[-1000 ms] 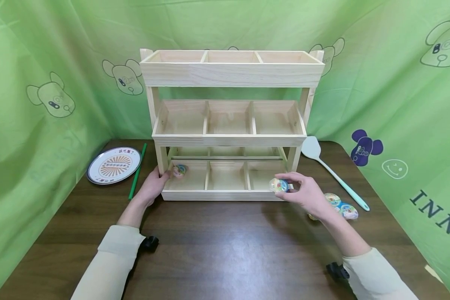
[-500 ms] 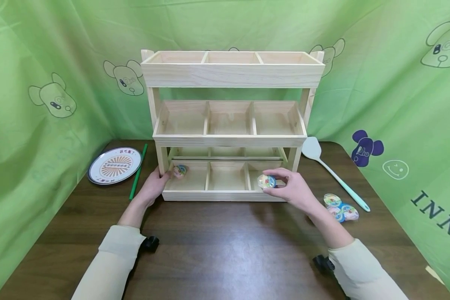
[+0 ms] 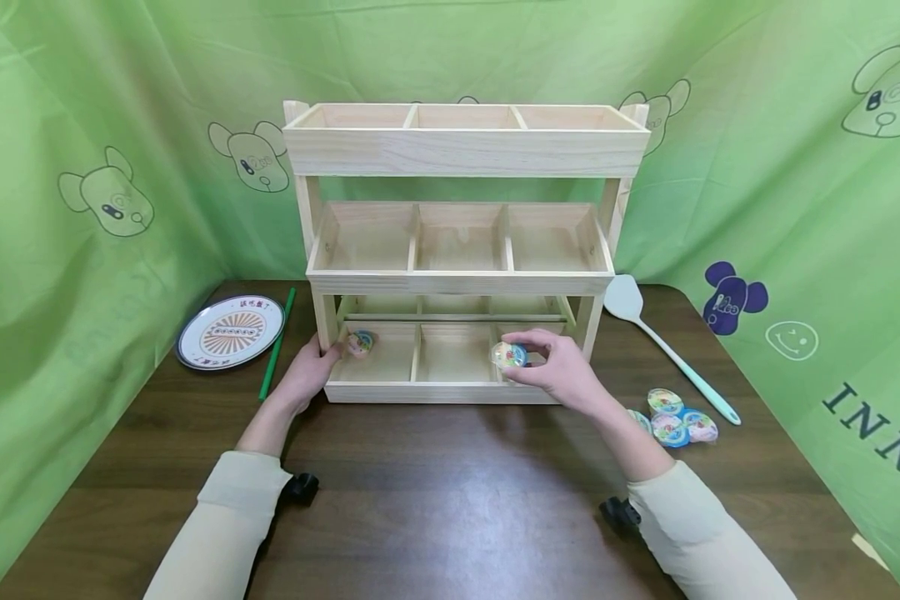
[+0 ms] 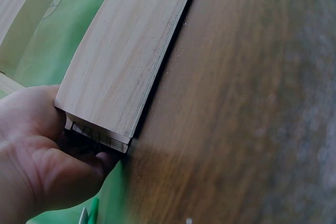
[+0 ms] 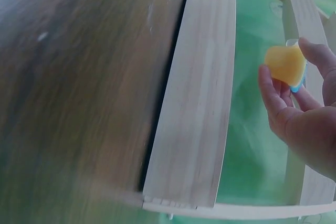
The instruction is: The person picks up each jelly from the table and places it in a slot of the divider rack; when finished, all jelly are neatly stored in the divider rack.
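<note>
A three-tier wooden display rack (image 3: 450,282) with divided bins stands on the table. My left hand (image 3: 305,375) holds the left end of its bottom tier; in the left wrist view, that hand (image 4: 42,156) wraps around the board's end, some fingers hidden. Between thumb and fingers, my right hand (image 3: 558,371) pinches a small jelly cup (image 3: 508,356) at the bottom tier's right-hand divider. The right wrist view shows this jelly cup (image 5: 283,65) with yellow contents, above the front board. Another jelly cup (image 3: 360,342) lies in the bottom left bin.
Several jelly cups (image 3: 671,427) lie grouped on the table at right, partly behind my right forearm. Beyond them lies a pale spatula (image 3: 671,350). To the left are a round patterned plate (image 3: 195,350) and a green stick (image 3: 276,346). Green curtains (image 3: 810,208) enclose the table.
My right hand has moved left with the jelly cup, from the bottom tier's right end to the divider beside the middle bin. The left hand stays on the rack.
</note>
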The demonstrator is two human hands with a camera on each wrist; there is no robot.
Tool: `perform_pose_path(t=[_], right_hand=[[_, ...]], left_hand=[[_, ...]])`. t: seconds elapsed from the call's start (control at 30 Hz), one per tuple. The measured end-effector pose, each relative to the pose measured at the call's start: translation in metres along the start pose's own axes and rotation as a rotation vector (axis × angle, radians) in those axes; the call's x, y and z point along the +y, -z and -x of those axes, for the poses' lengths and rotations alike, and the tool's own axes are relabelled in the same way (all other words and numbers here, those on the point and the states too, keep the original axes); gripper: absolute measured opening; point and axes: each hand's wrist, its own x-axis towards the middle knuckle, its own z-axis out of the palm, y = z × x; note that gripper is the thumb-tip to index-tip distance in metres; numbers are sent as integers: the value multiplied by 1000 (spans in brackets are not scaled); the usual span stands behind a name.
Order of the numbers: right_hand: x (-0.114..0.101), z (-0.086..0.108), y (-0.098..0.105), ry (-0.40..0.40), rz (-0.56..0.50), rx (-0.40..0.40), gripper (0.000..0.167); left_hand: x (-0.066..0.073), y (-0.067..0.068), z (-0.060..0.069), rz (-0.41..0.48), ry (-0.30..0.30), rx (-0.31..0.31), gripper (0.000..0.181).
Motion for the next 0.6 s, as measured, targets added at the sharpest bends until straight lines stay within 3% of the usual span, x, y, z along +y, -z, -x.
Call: perform_pose_path(t=[0.17, 0.6], right_hand=[[-5, -8, -9, -5, 6, -2, 44], [-7, -32, -40, -32, -75, -96, 49]], left_hand=[[0, 0, 1, -5, -4, -5, 65], [-2, 1, 0, -22, -11, -2, 64]])
